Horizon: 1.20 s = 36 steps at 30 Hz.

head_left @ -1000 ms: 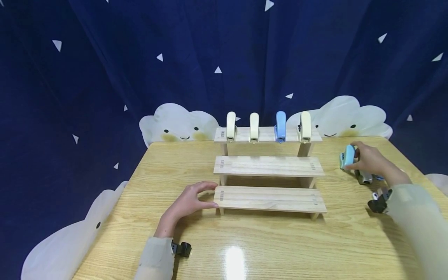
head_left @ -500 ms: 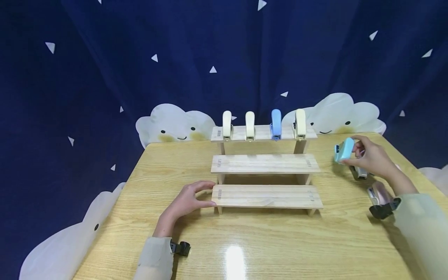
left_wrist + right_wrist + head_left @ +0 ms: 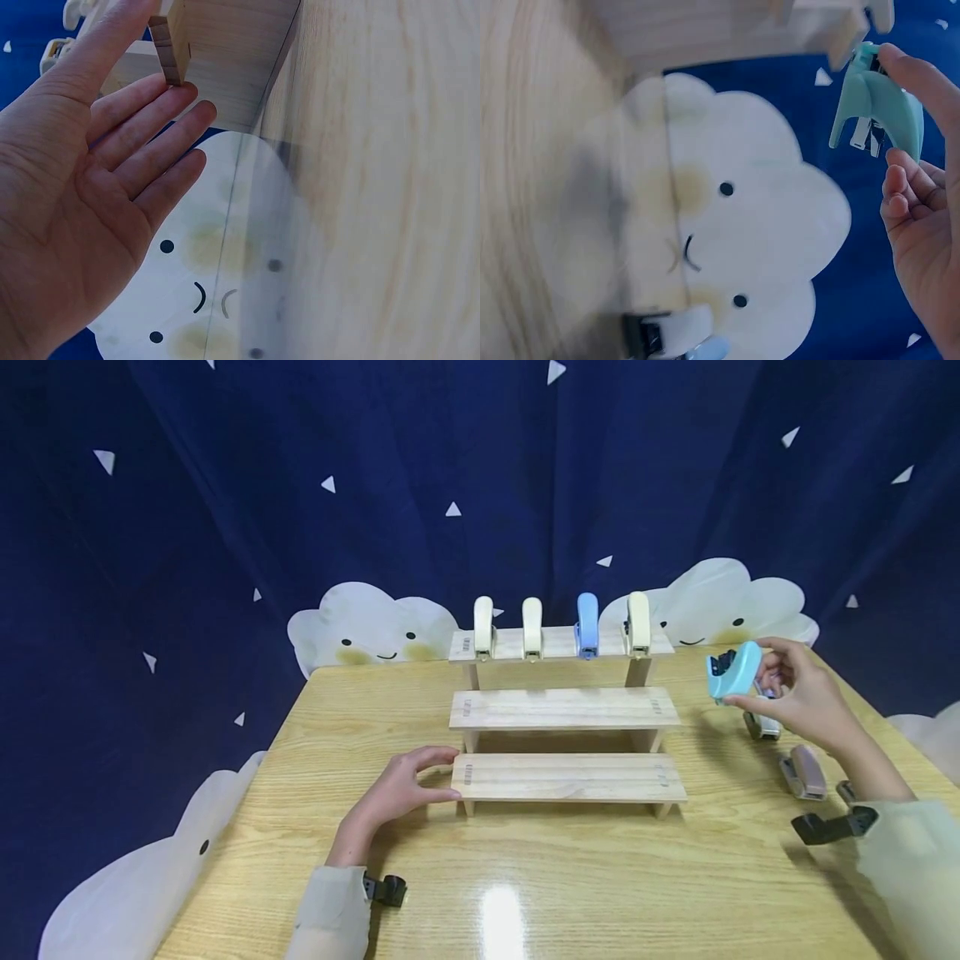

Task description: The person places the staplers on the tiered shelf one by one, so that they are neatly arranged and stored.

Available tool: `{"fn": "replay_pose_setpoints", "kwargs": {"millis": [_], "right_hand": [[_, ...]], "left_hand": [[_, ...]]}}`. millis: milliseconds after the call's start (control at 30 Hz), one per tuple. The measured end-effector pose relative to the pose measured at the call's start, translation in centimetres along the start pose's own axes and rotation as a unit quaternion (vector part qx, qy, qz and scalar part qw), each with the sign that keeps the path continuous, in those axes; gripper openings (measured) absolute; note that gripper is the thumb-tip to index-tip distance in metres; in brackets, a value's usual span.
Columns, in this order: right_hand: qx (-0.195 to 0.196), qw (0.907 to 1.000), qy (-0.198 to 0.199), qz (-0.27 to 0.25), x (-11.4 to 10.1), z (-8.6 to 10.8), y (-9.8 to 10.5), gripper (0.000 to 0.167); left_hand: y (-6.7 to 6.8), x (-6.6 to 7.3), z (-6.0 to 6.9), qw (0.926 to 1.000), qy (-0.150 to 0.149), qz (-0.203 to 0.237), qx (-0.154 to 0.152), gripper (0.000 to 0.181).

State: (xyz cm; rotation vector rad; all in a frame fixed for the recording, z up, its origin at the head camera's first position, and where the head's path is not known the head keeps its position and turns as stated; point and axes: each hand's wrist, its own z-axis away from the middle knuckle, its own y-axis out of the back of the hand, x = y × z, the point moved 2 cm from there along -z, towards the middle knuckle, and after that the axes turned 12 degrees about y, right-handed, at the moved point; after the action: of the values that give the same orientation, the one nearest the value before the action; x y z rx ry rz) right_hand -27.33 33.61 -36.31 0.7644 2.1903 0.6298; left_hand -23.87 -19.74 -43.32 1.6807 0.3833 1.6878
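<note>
My right hand pinches a turquoise stapler between thumb and fingertips, off the table and right of the shelf. The right wrist view has the same turquoise stapler tilted, with its metal underside showing. My left hand is at the left end of the three-tier wooden shelf, thumb and forefinger touching the lowest board's corners. In the left wrist view the other fingers of the left hand extend loosely below the board end. Cream staplers and a blue stapler stand along the top tier.
At the right of the wooden table lie a mauve stapler and a silver-grey stapler. Another dark item is partly hidden by the right wrist. A dark blue curtain with white clouds hangs behind.
The right hand has lifted the turquoise stapler and tilted it, uncovering the mauve and silver-grey staplers on the table. My left hand stays at the shelf end. The view has shifted slightly.
</note>
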Motion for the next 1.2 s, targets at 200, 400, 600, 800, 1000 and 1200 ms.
{"fn": "replay_pose_setpoints", "kwargs": {"millis": [200,400,600,800,1000,1200], "right_hand": [[0.035,0.9973,0.050,-0.042,-2.8,-0.1,0.4,0.088],[0.034,0.9915,0.112,-0.056,-6.1,-0.7,0.0,0.097],[0.012,0.9878,0.149,-0.045,-9.0,-1.6,-1.3,0.099],[0.000,0.9844,0.174,-0.024,-11.5,-2.8,-3.5,0.095],[-0.006,0.9779,0.208,-0.025,-13.4,-4.2,-6.2,0.093],[-0.027,0.9751,0.218,-0.032,-15.6,-5.3,-9.0,0.089]], "left_hand": [[0.0,0.1,0.0,1.0000,0.000,0.001,-0.002,0.071],[0.1,0.2,0.0,1.0000,0.001,0.001,-0.002,0.070],[0.1,0.1,0.0,1.0000,0.003,0.002,-0.005,0.069],[0.0,0.0,0.0,1.0000,0.006,0.003,-0.003,0.068],[0.0,0.0,0.0,1.0000,0.004,0.003,-0.003,0.068],[0.0,0.0,-0.1,1.0000,0.005,0.003,-0.005,0.069]]}}
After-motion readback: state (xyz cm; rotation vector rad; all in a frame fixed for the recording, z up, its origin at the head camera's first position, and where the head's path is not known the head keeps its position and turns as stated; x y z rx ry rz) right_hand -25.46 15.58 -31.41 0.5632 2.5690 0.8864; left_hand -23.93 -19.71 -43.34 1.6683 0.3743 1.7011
